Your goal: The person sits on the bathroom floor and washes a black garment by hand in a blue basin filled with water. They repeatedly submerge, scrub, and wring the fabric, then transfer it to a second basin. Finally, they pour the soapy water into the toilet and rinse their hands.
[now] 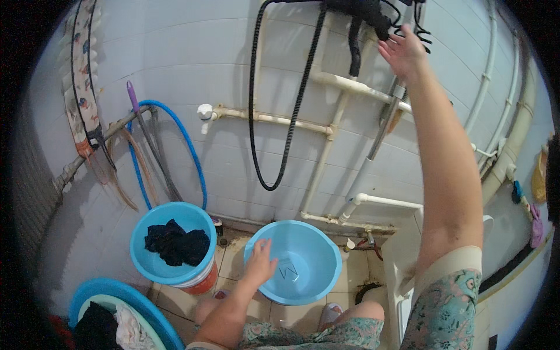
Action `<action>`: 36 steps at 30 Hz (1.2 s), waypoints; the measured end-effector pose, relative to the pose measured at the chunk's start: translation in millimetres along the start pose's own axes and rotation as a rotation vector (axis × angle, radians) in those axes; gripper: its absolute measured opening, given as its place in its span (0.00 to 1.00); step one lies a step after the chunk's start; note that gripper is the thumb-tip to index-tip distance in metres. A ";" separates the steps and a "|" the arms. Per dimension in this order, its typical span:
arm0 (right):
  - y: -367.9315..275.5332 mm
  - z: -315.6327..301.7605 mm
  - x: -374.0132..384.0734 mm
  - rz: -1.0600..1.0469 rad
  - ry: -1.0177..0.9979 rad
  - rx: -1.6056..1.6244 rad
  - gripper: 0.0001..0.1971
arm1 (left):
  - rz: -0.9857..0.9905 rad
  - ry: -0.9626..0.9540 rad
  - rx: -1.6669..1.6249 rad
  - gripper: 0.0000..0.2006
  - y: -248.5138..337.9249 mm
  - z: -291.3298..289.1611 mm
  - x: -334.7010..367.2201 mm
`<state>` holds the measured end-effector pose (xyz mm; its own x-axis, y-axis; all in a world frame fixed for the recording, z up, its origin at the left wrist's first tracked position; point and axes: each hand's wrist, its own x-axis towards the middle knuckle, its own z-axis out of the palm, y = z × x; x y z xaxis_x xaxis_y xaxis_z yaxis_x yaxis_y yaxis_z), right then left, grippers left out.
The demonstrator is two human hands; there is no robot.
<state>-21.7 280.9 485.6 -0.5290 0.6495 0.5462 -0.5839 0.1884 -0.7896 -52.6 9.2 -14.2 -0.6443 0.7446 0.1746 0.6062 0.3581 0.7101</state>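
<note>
My left hand hovers by the left rim of a light-blue plastic basin on the floor, fingers apart and holding nothing. A dark zigzag mark shows on the basin's bottom. My right arm reaches high up the wall. There my right hand, palm turned up and fingers stretched, is beside a black fixture and thin black looped cords or hangers. Whether the fingertips touch them I cannot tell.
Left of the basin, a blue basin with dark wet-looking cloth rests on a red-and-white bucket. Larger tub, lower left, holds black and white clothes. A black corrugated hose hangs before wall pipes. A white appliance stands right.
</note>
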 end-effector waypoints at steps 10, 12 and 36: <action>53.5 -39.2 -72.2 -0.066 -0.089 0.098 0.26 | 0.045 -0.202 0.128 0.22 -27.8 16.4 -0.1; 114.9 -53.4 -152.3 0.189 -0.113 0.098 0.22 | -0.027 -0.255 0.191 0.22 -29.8 7.8 -6.1; 352.2 -170.8 -387.3 1.082 0.468 0.598 0.18 | 0.250 -0.738 0.234 0.25 -17.2 102.4 -7.1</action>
<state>82.6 221.5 -51.8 -0.7063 0.4799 -0.5205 -0.2478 -0.8563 -0.4532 -10.7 55.5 -97.5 -0.0534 0.9683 -0.2439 0.8261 0.1801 0.5340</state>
